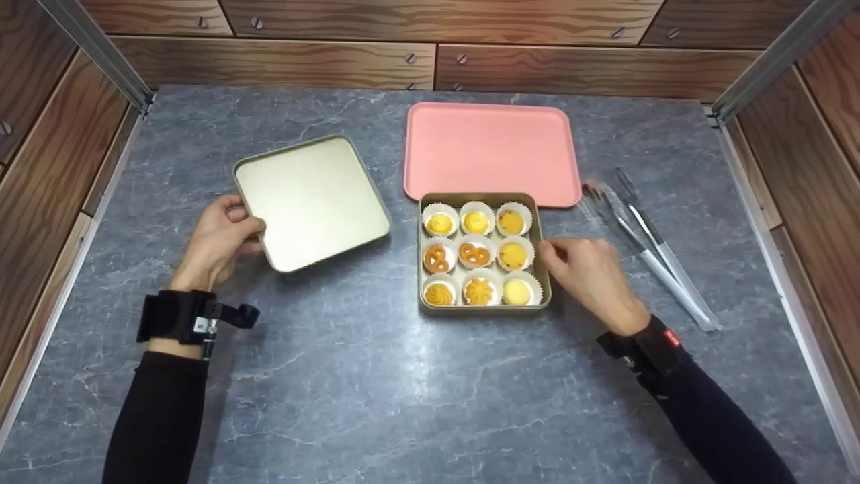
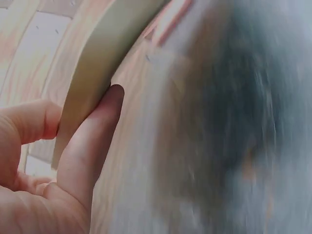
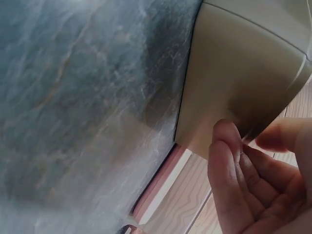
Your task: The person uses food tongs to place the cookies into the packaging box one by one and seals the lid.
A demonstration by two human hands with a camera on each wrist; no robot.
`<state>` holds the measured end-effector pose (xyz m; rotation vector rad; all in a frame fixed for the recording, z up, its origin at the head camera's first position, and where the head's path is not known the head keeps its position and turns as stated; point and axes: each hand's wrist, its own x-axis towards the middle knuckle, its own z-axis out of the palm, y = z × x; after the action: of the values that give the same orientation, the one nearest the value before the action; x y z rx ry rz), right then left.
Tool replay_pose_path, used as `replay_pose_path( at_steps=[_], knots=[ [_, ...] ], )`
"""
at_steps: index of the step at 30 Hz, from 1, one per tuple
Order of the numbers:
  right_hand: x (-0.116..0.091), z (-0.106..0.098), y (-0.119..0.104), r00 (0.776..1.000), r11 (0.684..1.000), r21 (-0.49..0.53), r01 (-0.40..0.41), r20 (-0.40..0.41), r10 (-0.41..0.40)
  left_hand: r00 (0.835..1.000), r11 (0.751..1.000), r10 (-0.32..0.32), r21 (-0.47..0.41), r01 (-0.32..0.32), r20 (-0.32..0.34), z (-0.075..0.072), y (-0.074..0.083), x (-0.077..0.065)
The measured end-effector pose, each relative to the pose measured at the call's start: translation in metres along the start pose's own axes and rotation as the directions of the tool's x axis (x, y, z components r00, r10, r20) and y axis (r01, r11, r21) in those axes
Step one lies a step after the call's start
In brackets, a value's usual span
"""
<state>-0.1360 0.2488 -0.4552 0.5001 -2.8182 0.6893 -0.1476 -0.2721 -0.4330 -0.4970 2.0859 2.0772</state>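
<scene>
My left hand (image 1: 222, 235) pinches the near-left edge of a gold-coloured tin lid (image 1: 309, 205), thumb on the side facing me. The lid is tilted above the table, left of a tin box (image 1: 485, 311). Several paper cups of yellow and golden-brown sweets, such as a pretzel-shaped piece (image 1: 474, 255), fill the box in rows. With curled fingers, my right hand (image 1: 591, 272) is at the box's right wall. The right wrist view has its fingertips (image 3: 226, 130) against the outer wall (image 3: 229, 68); whether they grip the rim is unclear.
A pink tray (image 1: 490, 151) lies behind the box, close to its back edge. Metal tongs (image 1: 655, 252) lie to the right, beyond my right hand. Wood-patterned panels (image 1: 282, 64) border the grey marbled table (image 1: 376, 396) at the back and sides.
</scene>
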Motion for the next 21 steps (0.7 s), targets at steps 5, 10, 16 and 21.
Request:
replay_pose_path(
  at_steps=[5,10,16,21],
  knots=[
    [0.004,-0.013,-0.002,0.995,1.000,0.008,0.018,-0.102,-0.017,0.995,0.995,0.095,-0.024,-0.095,0.011,0.028,0.012,-0.014],
    [0.009,-0.019,-0.013,0.981,0.993,0.069,0.093,-0.176,-0.079,0.983,0.983,0.179,-0.049,-0.177,0.034,0.062,0.022,-0.027],
    [0.014,-0.015,-0.032,0.999,0.942,0.335,0.022,-0.030,-0.012,0.941,0.942,0.336,0.016,-0.337,0.039,0.095,0.028,-0.038],
    [0.018,-0.016,-0.045,0.983,0.791,0.591,-0.161,0.165,0.077,0.825,0.820,0.564,0.099,-0.564,0.030,0.116,0.026,-0.047]
  ],
)
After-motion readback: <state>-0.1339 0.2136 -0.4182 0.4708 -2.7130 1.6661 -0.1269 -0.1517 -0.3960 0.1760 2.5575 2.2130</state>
